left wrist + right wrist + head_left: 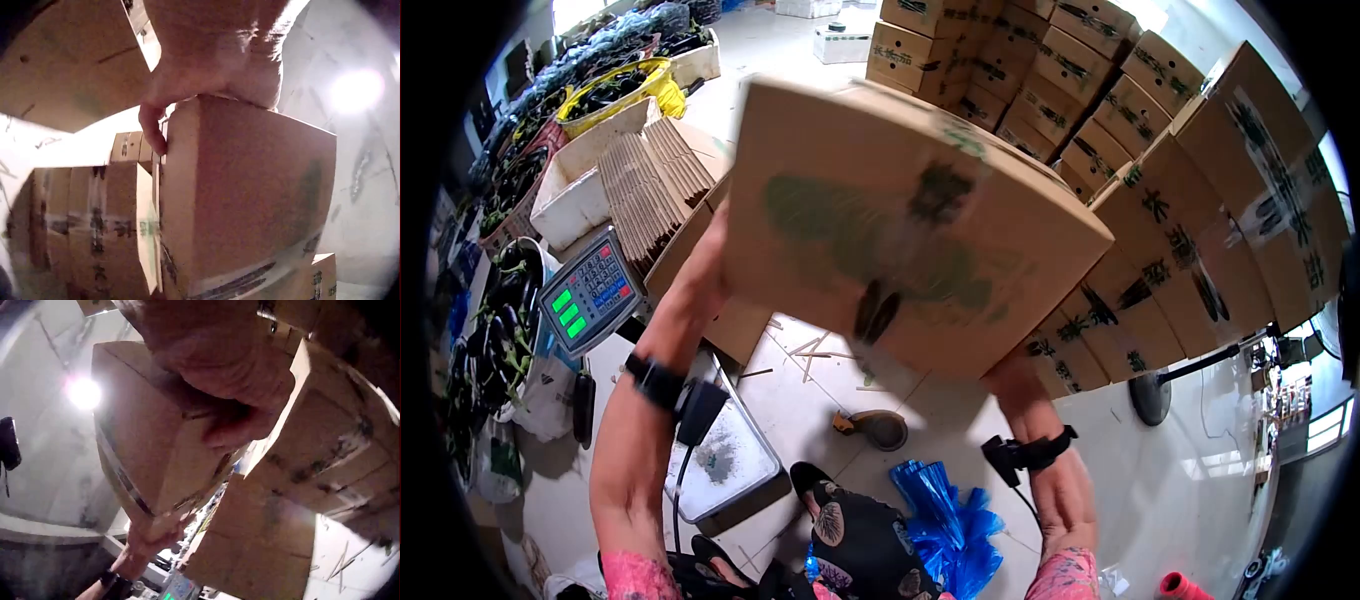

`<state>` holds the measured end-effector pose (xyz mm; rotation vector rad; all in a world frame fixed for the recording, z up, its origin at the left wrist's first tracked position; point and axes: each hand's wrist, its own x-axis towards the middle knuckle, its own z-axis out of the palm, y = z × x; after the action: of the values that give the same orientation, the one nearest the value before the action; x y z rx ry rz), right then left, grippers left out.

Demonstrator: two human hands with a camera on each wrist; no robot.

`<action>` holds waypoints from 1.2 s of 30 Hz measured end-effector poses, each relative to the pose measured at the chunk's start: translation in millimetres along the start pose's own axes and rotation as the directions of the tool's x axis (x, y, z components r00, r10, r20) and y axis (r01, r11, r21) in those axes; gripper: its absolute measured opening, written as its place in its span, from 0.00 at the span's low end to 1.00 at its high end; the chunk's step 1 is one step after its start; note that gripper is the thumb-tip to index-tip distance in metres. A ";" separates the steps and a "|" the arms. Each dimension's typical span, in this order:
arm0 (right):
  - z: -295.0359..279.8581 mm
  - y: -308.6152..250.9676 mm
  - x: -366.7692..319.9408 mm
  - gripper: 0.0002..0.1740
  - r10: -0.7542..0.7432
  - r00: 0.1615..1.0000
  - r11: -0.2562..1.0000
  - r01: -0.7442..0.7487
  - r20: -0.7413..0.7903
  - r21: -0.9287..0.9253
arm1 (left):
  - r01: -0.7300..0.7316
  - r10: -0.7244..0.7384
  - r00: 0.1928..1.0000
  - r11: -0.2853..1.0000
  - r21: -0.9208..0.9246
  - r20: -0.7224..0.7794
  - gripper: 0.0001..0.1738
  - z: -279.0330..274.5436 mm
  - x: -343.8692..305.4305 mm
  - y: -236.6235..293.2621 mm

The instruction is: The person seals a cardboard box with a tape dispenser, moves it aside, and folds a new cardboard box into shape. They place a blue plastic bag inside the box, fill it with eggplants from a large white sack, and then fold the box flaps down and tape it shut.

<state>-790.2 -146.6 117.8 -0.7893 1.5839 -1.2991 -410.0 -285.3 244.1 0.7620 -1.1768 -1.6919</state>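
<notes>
A cardboard box (900, 240) is held up before stacked cartons (1200, 200). The left hand (206, 69) and right hand (225, 381) grip opposite edges, fingers (152, 128) curled round them.

My right wrist camera looks up along the underside of a brown carton (150, 444). My right hand (219, 369) holds its near edge, and the fingers (234, 434) curl against the cardboard. At the far lower corner my left hand (150, 544) grips the same carton, with a dark band (111, 576) on its wrist. A bright light (83, 392) glares to the left, and stacked cartons (331, 444) with dark print fill the right side, just beside the one I hold.
</notes>
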 end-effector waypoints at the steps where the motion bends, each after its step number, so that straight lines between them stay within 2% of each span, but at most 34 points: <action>1: -11.5 -6.3 5.6 0.27 -0.026 0.999 0.997 0.023 -0.033 -0.079 | -0.020 0.021 0.999 0.999 -0.033 0.030 0.40 12.4 18.1 0.4; 3: -25.2 -17.9 12.8 0.25 -0.102 0.991 0.950 0.073 -0.083 -0.303 | 0.071 -0.070 0.996 0.997 -0.021 0.058 0.43 30.2 43.8 -3.7; 5: -27.2 -37.0 13.9 0.23 -0.258 0.963 0.791 0.165 -0.077 -0.589 | 0.075 -0.067 0.990 0.995 -0.065 0.123 0.47 25.0 73.8 -20.9; 6: -26.0 -48.5 7.2 0.25 -0.452 0.892 0.655 0.310 -0.028 -0.689 | 0.098 -0.085 0.988 0.991 -0.092 0.131 0.48 22.3 79.8 -24.9; 7: -20.7 -57.7 1.4 0.27 -0.619 0.784 0.480 0.430 0.053 -0.764 | 0.116 -0.100 0.986 0.986 -0.117 0.134 0.50 23.9 79.3 -22.6; 8: -15.6 -60.4 0.4 0.29 -0.700 0.709 0.422 0.511 0.089 -0.749 | 0.081 -0.081 0.995 0.997 0.005 0.051 0.52 26.0 77.3 -22.2; 9: -23.8 -52.1 11.0 0.28 -0.589 0.808 0.593 0.440 0.009 -0.674 | 0.048 -0.051 0.994 0.998 0.028 0.101 0.52 15.6 93.5 -36.3; 10: -29.9 -51.7 20.7 0.28 -0.455 0.889 0.737 0.343 -0.052 -0.582 | 0.047 -0.047 0.995 0.999 0.007 0.082 0.51 19.1 96.9 -37.8; 11: -32.2 -46.1 27.4 0.26 -0.396 0.913 0.875 0.341 -0.103 -0.345 | 0.043 -0.041 0.997 0.999 -0.019 0.063 0.50 26.1 103.1 -40.7; 12: -23.6 -53.1 26.0 0.24 -0.334 0.930 0.942 0.325 -0.153 -0.080 | -0.006 0.008 0.998 0.999 -0.035 0.066 0.50 37.1 103.8 -38.0; 15: -9.4 -78.1 2.7 0.20 -0.306 0.947 0.880 0.241 -0.099 -0.408 | -0.051 0.051 0.998 0.999 -0.006 0.028 0.41 53.0 117.8 -43.6; 16: 9.7 -94.3 -15.7 0.19 -0.375 0.923 0.866 0.315 -0.088 -0.387 | -0.053 0.053 0.999 0.999 -0.013 -0.001 0.41 56.9 118.7 -42.4; 18: 27.6 -82.4 -29.2 0.18 -0.451 0.885 0.814 0.357 -0.113 -0.458 | -0.055 0.053 0.997 0.998 -0.023 -0.054 0.41 62.9 119.1 -35.0; 19: 30.9 -78.5 -32.1 0.18 -0.488 0.864 0.786 0.375 -0.121 -0.491 | -0.078 0.078 0.997 0.996 -0.052 -0.007 0.42 59.5 127.3 -43.2; 20: 30.2 -78.9 -30.3 0.18 -0.422 0.900 0.804 0.316 -0.108 -0.504 | -0.098 0.102 0.994 0.992 -0.078 0.038 0.43 53.3 138.8 -55.3; 22: 35.1 -81.4 -42.9 0.20 -0.436 0.874 0.816 0.283 -0.214 -0.504 | -0.132 0.149 0.981 0.982 -0.137 0.124 0.48 52.8 138.8 -59.0; 23: 37.7 -81.3 -45.3 0.21 -0.446 0.857 0.819 0.275 -0.257 -0.504 | -0.150 0.163 0.982 0.981 -0.127 0.098 0.50 56.7 137.8 -63.2; 25: 33.6 -74.7 -39.9 0.21 -0.527 0.813 0.775 0.342 -0.246 -0.531 | -0.127 0.125 0.989 0.992 0.021 0.077 0.50 58.2 140.2 -66.8; 27: 30.0 -66.2 -37.7 0.20 -0.575 0.779 0.730 0.348 -0.251 -0.588 | -0.112 0.113 0.989 0.994 -0.019 0.096 0.50 67.5 137.1 -68.2; 28: 26.6 -62.8 -33.1 0.21 -0.654 0.727 0.638 0.381 -0.209 -0.669 | -0.116 0.119 0.988 0.993 -0.035 0.097 0.51 67.2 136.3 -65.3; 31: 30.4 -51.5 -26.4 0.19 -0.614 0.723 0.722 0.354 -0.315 -0.595 | -0.160 0.147 0.983 0.980 0.121 0.115 0.54 60.0 137.2 -62.2; 32: 30.4 -45.7 -24.1 0.17 -0.681 0.674 0.651 0.378 -0.286 -0.658 | -0.171 0.160 0.983 0.975 0.140 0.085 0.54 60.2 132.7 -64.9; 33: 29.2 -45.2 -25.6 0.17 -0.688 0.664 0.646 0.379 -0.292 -0.662 | -0.214 0.210 0.976 0.902 0.375 0.053 0.53 54.5 136.4 -76.4; 34: 28.0 -44.4 -26.8 0.16 -0.692 0.660 0.644 0.382 -0.292 -0.663 | -0.224 0.261 0.965 0.774 0.593 0.024 0.52 41.5 144.2 -98.8; 35: 28.6 -40.8 -27.4 0.16 -0.691 0.661 0.648 0.387 -0.292 -0.656 | -0.198 0.310 0.951 0.592 0.781 0.005 0.52 27.6 144.4 -110.3; 36: 30.0 -33.6 -27.3 0.16 -0.601 0.721 0.783 0.446 -0.345 -0.432 | -0.155 0.329 0.944 0.542 0.826 -0.038 0.50 22.1 124.2 -111.5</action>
<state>-754.5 -141.9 156.2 -1.2832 2.0864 -1.7705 -514.8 -376.5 148.9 1.2083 -1.8507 -0.7293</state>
